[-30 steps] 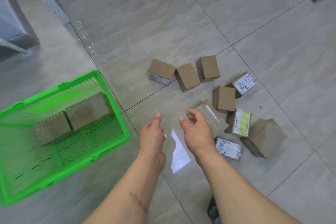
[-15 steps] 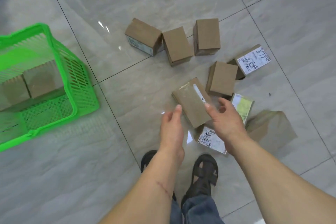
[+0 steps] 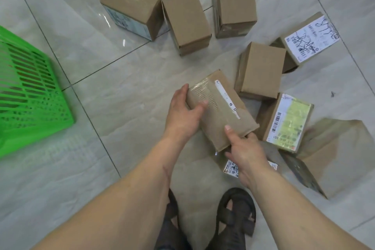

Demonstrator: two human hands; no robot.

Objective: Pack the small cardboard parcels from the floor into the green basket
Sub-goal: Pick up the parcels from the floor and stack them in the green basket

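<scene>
A taped brown parcel (image 3: pixel 221 107) is gripped at both ends, tilted, well right of the green basket (image 3: pixel 30 95) at the left edge. Beyond and right of that parcel, plain cardboard parcels (image 3: pixel 186 20) and labelled ones (image 3: pixel 288 122) lie scattered on the floor.

Bare forearms without sleeves, dark strappy sandals (image 3: pixel 235 212) and blue denim trouser legs (image 3: pixel 172 237).

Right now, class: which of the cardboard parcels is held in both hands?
The taped parcel with the narrow white strip: the left hand and right hand grip its ends. The others lie untouched on the floor.
</scene>
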